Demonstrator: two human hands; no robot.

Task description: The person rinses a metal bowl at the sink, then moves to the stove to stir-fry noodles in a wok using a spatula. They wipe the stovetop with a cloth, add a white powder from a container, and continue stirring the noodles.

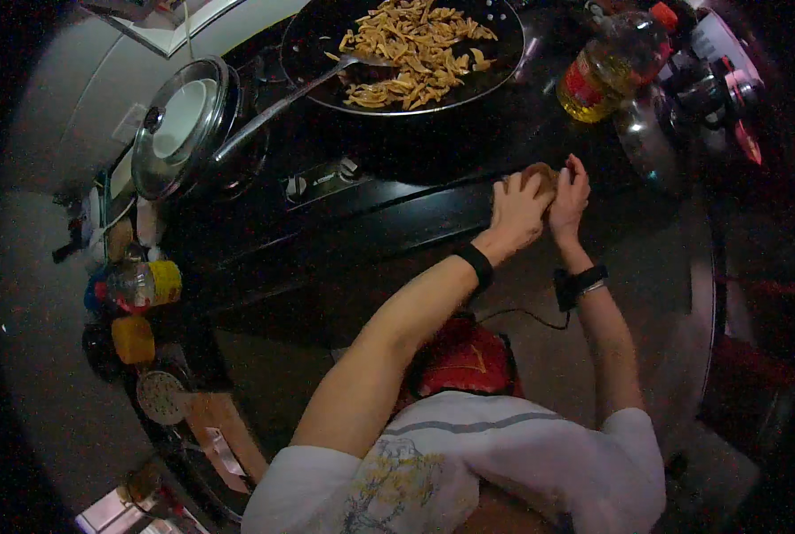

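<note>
Both my hands are together over the front edge of the black cooktop, right of the stove knobs. My left hand [521, 210] has its fingers curled over a small round brownish thing [539, 175], perhaps a bowl or a lid. At that thing's right side is my right hand [571, 200], with its fingers raised; whether it grips the thing is unclear. Beyond them a black wok [400, 112] holds cooked brown strips of food [424, 47]. A metal spatula [270, 117] lies across the wok's rim, its blade in the food and its handle pointing down-left.
An oil bottle [587, 87] with a red cap stands right of the wok, beside a shiny metal vessel [644, 137]. A glass lid [164, 150] is at the left. Farther down-left are a yellow-labelled bottle [165, 282], a wooden board [214, 427] and a knife [226, 454].
</note>
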